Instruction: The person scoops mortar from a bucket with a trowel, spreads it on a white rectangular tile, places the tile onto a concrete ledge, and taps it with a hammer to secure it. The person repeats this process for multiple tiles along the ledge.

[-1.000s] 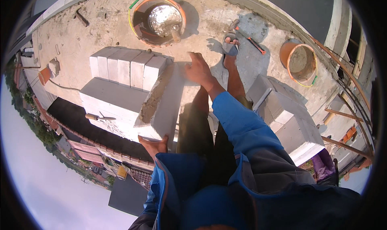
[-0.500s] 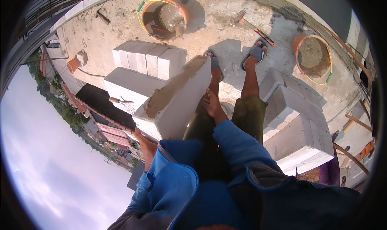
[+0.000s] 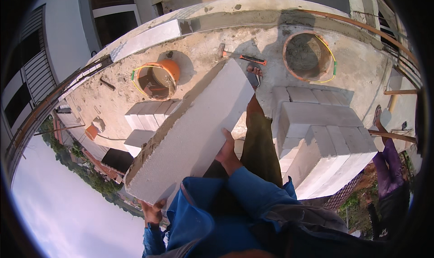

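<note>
Between my two hands is a long, pale lightweight concrete block (image 3: pixel 199 131), held tilted in front of my body. Grey-brown mortar coats its far-left edge. My left hand (image 3: pixel 153 212) grips the near lower end, with fingers curled around the bottom corner. Against the block's right side, my right hand (image 3: pixel 228 148) is pressed with its thumb up on the face and its other fingers partly hidden underneath. The block covers part of a lower group of blocks (image 3: pixel 147 115) behind it.
Stacked blocks (image 3: pixel 323 113) stand to the right. An orange mortar bucket (image 3: pixel 169 69) is at far left and another bucket (image 3: pixel 285 59) at far right. A hammer (image 3: pixel 246 58) lies beyond the block. Another person's purple-clad leg (image 3: pixel 389 167) shows at the right edge; a drop lies left.
The block has been lifted and turned, its broad face now toward me, with both hands still on it. My view has swung up and right, showing the wall and another person's leg.
</note>
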A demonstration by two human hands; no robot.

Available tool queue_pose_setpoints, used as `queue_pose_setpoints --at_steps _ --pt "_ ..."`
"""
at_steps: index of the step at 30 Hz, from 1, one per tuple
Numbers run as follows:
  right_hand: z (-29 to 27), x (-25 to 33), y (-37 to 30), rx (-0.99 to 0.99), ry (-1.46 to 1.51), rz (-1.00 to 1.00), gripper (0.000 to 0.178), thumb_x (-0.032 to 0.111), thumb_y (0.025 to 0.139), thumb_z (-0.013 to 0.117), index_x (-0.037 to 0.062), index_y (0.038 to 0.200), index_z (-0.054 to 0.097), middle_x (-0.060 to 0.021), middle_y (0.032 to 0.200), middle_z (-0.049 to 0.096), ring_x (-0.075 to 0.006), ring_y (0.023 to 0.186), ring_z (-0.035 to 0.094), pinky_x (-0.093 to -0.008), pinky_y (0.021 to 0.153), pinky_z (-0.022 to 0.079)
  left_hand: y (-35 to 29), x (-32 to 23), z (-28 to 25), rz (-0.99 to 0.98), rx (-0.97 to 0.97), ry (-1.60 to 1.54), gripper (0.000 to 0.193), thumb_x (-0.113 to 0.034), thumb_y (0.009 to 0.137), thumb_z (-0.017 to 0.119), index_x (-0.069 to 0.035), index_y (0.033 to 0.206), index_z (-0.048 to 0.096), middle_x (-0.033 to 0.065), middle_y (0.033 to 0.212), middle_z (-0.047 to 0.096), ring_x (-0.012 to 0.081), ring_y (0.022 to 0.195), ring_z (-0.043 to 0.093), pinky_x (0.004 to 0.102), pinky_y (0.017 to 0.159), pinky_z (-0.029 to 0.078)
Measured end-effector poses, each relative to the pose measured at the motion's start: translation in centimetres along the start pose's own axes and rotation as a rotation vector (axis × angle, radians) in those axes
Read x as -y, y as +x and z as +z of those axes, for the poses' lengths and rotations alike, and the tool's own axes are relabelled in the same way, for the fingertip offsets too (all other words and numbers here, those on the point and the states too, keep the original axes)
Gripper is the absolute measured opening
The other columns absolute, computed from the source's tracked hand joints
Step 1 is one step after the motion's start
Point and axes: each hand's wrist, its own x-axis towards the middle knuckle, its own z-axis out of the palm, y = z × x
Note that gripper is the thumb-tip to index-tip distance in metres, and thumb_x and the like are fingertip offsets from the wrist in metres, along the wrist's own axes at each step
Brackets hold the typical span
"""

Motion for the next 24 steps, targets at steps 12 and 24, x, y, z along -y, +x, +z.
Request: queue_pose_setpoints --at_steps 12,24 --pt "28.1 17.7 -5.8 0.021 -0.947 -0.731 0.083 0.002 0.080 0.078 0.0030 0.152 0.036 -0.0157 0.137 0.054 -0.0325 0.131 0.055 -0.0495 0.112 0.050 19.7 8.4 23.7 -0.209 0.591 -1.056 0.080 -0.034 0.086 0.076 0.003 0.152 0.051 0.0227 0.143 0.067 0.0402 0.128 0.067 0.0559 0.111 0.054" --pt "48.6 20.3 -7.7 -0.389 -2.309 -1.308 0.100 0.000 0.072 0.089 -0.0041 0.148 0.024 -0.0252 0.141 0.049 -0.0349 0.132 0.055 -0.0441 0.115 0.046 25.5 -4.3 46.0 -0.113 1.238 -0.771 0.080 -0.029 0.107 0.065 -0.018 0.173 0.021 0.0136 0.164 0.045 0.0294 0.153 0.043 0.0481 0.126 0.033"
